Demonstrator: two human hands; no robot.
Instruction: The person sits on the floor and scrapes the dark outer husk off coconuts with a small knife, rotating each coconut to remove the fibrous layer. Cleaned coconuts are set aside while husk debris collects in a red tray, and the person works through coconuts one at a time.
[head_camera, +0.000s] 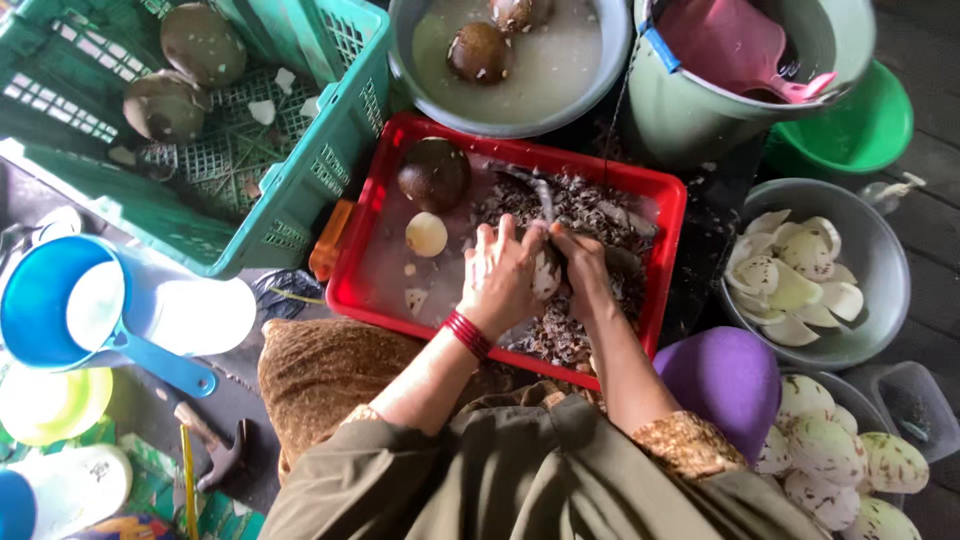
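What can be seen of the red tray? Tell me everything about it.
The red tray is a shallow rectangular tub, plastic by its look, lying flat before the person's knees. Dark brown peelings cover its right half. A brown coconut and a small pale ball sit at its left. Above its middle the left hand and right hand hold a half-peeled piece.

Dark wooden plank floor (925, 210), soft daylight, crowded ground-level workspace

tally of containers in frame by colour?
Green: 4 (crate, pail, tub, bowl)
Grey: 4 (basin, bowl, bowl, tub)
Red: 1 (tray)
Blue: 1 (scoop)
Total: 10
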